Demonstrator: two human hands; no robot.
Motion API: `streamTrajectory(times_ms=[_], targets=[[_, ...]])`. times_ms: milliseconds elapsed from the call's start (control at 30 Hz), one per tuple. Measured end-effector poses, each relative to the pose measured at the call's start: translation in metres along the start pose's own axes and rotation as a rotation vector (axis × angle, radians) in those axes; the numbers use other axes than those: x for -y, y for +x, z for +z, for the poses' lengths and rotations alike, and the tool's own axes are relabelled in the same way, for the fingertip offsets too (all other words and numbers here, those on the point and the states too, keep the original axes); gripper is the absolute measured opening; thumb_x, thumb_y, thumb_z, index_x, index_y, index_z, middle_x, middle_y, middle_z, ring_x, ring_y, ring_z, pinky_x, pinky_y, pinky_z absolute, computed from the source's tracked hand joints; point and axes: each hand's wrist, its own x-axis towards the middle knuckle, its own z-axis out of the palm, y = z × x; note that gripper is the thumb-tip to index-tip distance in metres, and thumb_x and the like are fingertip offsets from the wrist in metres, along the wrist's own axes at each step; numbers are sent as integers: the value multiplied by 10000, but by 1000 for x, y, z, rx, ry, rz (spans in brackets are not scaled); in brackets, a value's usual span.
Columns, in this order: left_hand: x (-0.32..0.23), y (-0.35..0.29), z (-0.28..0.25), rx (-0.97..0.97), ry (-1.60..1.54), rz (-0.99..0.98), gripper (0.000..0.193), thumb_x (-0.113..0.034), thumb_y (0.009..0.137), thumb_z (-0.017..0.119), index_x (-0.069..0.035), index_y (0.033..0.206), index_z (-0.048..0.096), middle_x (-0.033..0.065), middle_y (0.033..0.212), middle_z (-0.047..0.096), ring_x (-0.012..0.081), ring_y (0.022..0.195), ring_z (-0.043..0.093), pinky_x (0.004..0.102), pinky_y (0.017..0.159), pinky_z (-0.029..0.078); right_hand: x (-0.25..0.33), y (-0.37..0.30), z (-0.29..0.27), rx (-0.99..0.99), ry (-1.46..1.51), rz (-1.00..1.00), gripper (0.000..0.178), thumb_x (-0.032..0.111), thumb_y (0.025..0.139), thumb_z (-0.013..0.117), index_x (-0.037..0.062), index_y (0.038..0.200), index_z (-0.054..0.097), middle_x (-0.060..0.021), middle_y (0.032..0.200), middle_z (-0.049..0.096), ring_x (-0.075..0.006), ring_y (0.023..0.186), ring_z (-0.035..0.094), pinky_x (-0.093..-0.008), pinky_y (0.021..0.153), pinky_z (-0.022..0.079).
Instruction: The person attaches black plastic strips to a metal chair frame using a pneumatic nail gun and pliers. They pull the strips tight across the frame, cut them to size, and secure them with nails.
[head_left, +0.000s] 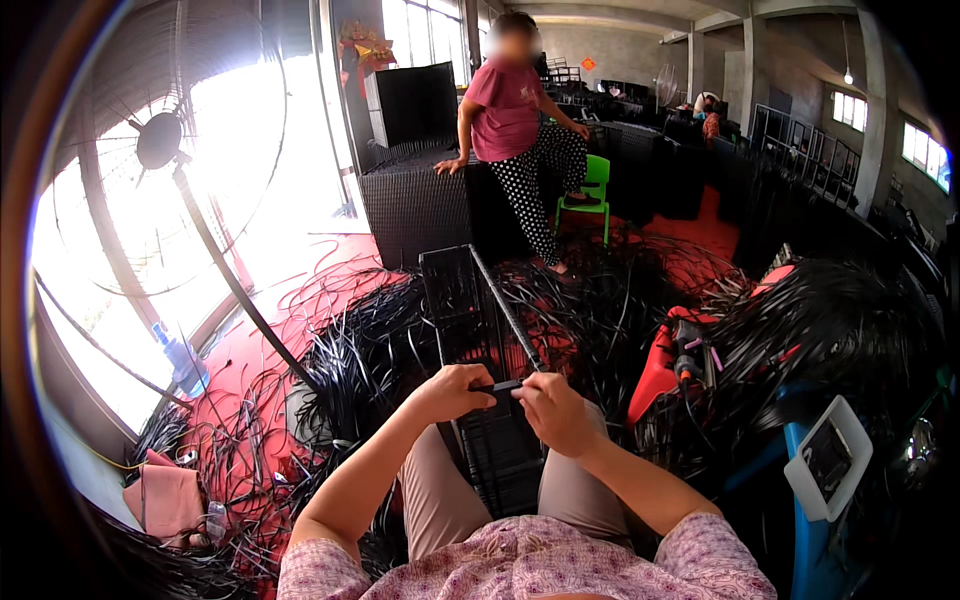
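The black strip [507,387], at the frame [507,308]'s six o'clock, looks light, bendy and slick — best pinched at both sides, as the curled-closed left hand [458,393] and right hand [555,410] have it.

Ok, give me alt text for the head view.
A person's left hand and right hand hold a short dark strip between them, over a black frame. Heaps of black strips cover much of the red floor; beyond, a co-worker rests one foot on a green chair.
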Motion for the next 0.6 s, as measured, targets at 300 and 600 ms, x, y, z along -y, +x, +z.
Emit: streamTrajectory(times_ms=[300,600], targets=[[1,3,-9,121,-214,-75,336,-211,829,770,5,1055,648,96,894,707,163,797,645,315,694,515,4,-31,25,62,-35,-90,315,39,777,761,101,1076,687,-69,1040,599,-246,948,600,-334,782,502],[-4,4,-9,129,-210,-132,303,-202,846,750,15,1024,634,83,843,686,147,763,647,303,664,510,15,-26,17,109,142,-93,223,116,789,761,161,1006,735,-41,1004,621,-225,900,629,-336,760,538]])
